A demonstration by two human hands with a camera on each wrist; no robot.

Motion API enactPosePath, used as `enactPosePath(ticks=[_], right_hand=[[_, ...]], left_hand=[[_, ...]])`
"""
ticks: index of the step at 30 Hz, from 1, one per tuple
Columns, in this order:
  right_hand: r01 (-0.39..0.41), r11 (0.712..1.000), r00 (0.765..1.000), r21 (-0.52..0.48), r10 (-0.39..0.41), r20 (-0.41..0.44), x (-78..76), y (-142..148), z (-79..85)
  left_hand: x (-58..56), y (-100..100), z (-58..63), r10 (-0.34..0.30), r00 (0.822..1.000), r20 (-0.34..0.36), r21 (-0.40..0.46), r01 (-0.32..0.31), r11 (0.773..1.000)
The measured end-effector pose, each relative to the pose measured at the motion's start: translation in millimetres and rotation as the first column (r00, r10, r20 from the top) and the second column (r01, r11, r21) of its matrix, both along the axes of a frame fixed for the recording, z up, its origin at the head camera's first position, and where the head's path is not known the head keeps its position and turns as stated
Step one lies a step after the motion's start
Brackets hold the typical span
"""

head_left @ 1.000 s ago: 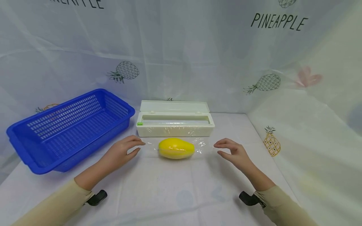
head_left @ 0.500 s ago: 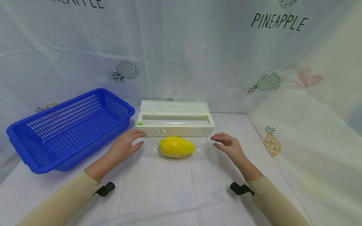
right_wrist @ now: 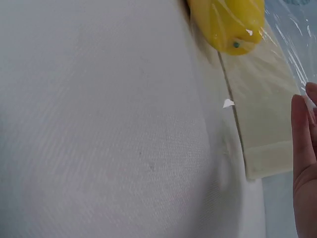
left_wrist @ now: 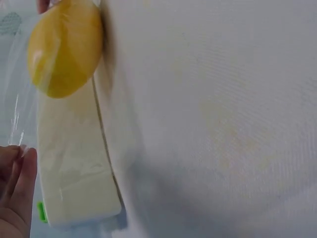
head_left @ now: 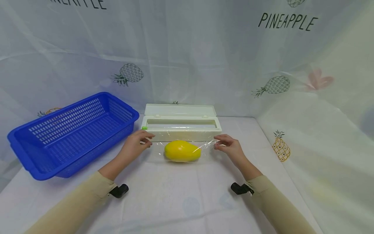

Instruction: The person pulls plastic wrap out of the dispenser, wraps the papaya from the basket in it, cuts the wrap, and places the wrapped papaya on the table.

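Observation:
A yellow, oval, papaya-like fruit lies on the white cloth under a sheet of clear plastic wrap. My left hand pinches the wrap's left side between thumb and fingers; the left wrist view shows the film drawn tight from the fingertips. At the opposite side, my right hand pinches the film with its fingertips. Just behind the fruit stands a white wrap dispenser, lid raised, with a roll inside and a green slider at its left end. The film overlaps the dispenser's front.
A blue plastic basket stands at the left, close to my left hand and forearm. Behind the dispenser hangs a white curtain printed with pineapples, which continues along the right side. A dark wrist camera sits at my left cuff.
Both hands have moved forward and closer together, lifting the wrap's edge toward the dispenser. The fruit has shifted slightly back. Basket and dispenser stay put.

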State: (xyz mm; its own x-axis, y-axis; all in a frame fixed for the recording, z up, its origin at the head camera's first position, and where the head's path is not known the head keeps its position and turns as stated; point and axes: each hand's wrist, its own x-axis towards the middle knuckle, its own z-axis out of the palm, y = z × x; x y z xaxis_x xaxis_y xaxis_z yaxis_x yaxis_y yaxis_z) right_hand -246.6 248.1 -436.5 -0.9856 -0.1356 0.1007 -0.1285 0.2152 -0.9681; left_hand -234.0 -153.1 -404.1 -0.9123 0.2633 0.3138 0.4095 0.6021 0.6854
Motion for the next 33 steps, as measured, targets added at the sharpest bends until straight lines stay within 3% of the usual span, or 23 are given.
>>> enactPosePath(ticks=[5,10,15,21,28,33], right_hand=[[-0.027,0.999,0.999,-0.017,0.028,0.033,-4.5,-1.2,-3.3],[-0.031,0.999,0.996,0.020,0.029,0.081,-10.1,0.0,-11.1],[-0.026,0.995,0.989,0.095,0.012,0.146,-10.5,-0.3,-11.2],[-0.072,0.979,0.988,0.189,0.044,0.147,-11.7,-1.1,-14.0],[-0.150,0.956,0.985,0.253,0.123,0.121,-10.2,-1.6,-17.0],[-0.145,0.954,0.989,0.261,0.129,0.076,-7.7,-2.4,-16.8]], left_hand=[[-4.6,3.0,-3.6,-0.001,0.999,0.045,-0.017,0.001,1.000],[-5.9,2.1,-6.1,0.012,0.990,0.137,-0.009,-0.011,1.000],[-8.6,-1.3,-10.2,0.002,0.973,0.230,0.027,-0.009,1.000],[-11.2,-3.2,-14.5,-0.025,0.946,0.325,0.088,-0.004,0.996],[-13.8,-5.5,-23.5,-0.040,0.937,0.346,0.058,0.021,0.998],[-14.1,-13.0,-27.7,-0.063,0.934,0.351,0.113,0.025,0.993]])
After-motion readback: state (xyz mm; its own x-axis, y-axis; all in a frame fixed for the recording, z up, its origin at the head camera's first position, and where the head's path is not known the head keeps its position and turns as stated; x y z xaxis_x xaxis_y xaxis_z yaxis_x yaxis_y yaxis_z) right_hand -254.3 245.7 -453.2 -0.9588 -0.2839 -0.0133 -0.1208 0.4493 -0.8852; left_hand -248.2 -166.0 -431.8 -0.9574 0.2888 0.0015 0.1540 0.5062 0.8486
